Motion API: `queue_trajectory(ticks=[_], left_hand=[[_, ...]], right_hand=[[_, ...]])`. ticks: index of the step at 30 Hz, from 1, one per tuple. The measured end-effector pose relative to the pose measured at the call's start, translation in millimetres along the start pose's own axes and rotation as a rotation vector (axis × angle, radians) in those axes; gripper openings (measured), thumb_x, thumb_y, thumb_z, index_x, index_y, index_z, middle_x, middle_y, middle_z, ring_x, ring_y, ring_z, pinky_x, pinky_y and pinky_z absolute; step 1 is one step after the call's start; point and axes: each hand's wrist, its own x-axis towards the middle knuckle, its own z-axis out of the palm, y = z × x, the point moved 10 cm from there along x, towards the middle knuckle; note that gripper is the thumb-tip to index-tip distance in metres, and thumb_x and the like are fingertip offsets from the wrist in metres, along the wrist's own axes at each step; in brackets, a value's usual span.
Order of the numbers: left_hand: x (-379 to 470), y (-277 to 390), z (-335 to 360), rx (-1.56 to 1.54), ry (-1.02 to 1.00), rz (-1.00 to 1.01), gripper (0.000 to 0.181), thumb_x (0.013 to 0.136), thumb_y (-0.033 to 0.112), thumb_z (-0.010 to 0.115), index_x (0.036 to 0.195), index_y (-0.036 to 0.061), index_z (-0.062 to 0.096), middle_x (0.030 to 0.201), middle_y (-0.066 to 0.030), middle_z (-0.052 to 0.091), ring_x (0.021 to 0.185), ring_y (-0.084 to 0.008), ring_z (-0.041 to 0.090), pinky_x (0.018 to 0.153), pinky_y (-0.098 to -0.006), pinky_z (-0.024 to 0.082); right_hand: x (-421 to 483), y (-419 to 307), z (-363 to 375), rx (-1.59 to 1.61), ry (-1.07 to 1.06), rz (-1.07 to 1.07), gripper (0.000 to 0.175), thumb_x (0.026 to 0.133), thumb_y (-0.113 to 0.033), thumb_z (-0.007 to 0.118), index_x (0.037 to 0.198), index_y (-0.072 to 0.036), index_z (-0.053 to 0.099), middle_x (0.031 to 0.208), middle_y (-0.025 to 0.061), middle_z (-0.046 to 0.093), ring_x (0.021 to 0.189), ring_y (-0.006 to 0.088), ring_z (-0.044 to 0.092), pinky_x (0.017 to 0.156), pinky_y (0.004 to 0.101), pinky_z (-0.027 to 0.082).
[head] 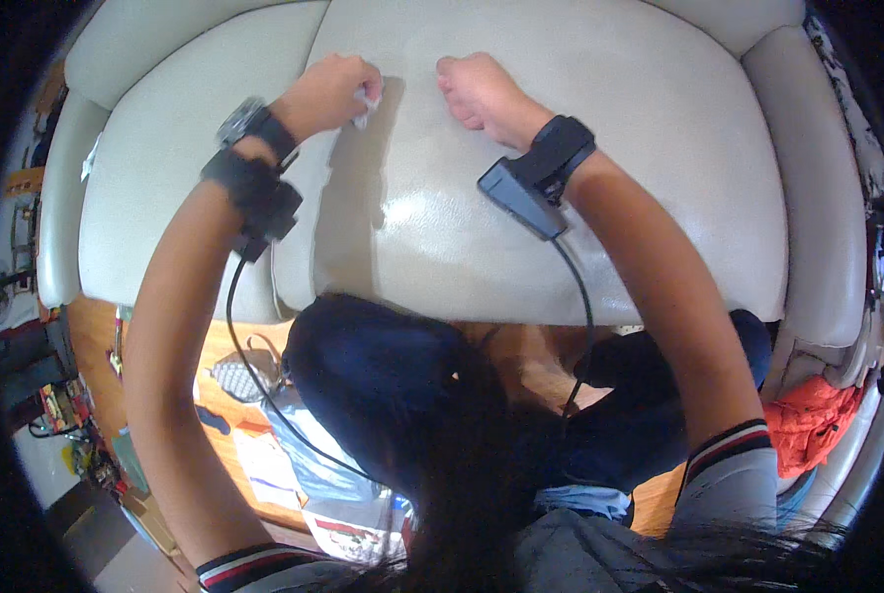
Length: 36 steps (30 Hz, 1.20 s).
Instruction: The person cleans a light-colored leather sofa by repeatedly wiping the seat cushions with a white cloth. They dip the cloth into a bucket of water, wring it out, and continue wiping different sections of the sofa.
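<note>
A small crumpled white tissue or cloth (364, 110) is pinched in the fingers of my left hand (334, 93), just above the pale leather sofa seat (531, 274). To its right, my right hand (479, 96) is curled into a loose fist over the same cushion. Nothing shows in that fist, though its palm side is hidden. My left wrist wears a watch (243, 122) and a black strapped device (256, 196). On the right wrist sits a black strap with a grey device (522, 196).
Thin black cables (238, 333) run from both wrist devices toward my body. My knees, in dark trousers (383, 363), meet the seat's front edge. A patterned bag (245, 374) and papers (268, 463) lie on the wooden floor at left. Orange fabric (813, 422) lies at right.
</note>
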Motion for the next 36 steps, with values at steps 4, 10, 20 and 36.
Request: queue_trajectory(ticks=[4,10,20,36], left_hand=[[-21.2,0.4,8.9,0.023,0.022,-0.062,0.014,0.072,0.003,0.059,0.085,0.0057,0.063,0.082,-0.0152,0.065,0.081,-0.0358,0.062,0.073,-0.0416,0.050],[30.4,-71.7,9.4,0.180,0.190,-0.220,0.013,0.072,-0.002,0.056,0.084,0.0045,0.059,0.079,-0.0192,0.063,0.078,-0.0370,0.062,0.066,-0.0441,0.048],[47.6,-82.7,3.2,0.248,0.099,-0.181,0.016,0.073,0.001,0.056,0.087,0.0073,0.061,0.082,-0.0140,0.065,0.081,-0.0360,0.061,0.072,-0.0428,0.048],[-106.4,28.9,7.1,0.212,-0.111,-0.402,0.011,0.077,0.002,0.059,0.085,0.0051,0.066,0.090,-0.0152,0.063,0.083,-0.0330,0.063,0.076,-0.0407,0.051]], right_hand=[[-5.1,0.0,1.6,0.004,-0.007,0.024,0.031,0.087,-0.020,0.046,0.058,-0.015,0.038,0.052,-0.0074,0.029,0.041,0.0058,0.024,0.037,0.0258,0.016],[2.3,10.7,-5.7,-0.046,0.030,0.030,0.030,0.087,-0.020,0.047,0.059,-0.013,0.039,0.051,-0.0065,0.030,0.040,0.0064,0.025,0.037,0.0259,0.018],[27.9,-5.3,-0.7,-0.381,0.041,-0.524,0.030,0.087,-0.019,0.045,0.059,-0.011,0.039,0.051,-0.0050,0.032,0.039,0.0078,0.028,0.036,0.0270,0.019],[18.3,11.6,-13.9,-0.157,0.204,0.036,0.025,0.085,-0.017,0.044,0.060,-0.011,0.041,0.050,-0.0037,0.033,0.036,0.0087,0.030,0.034,0.0283,0.019]])
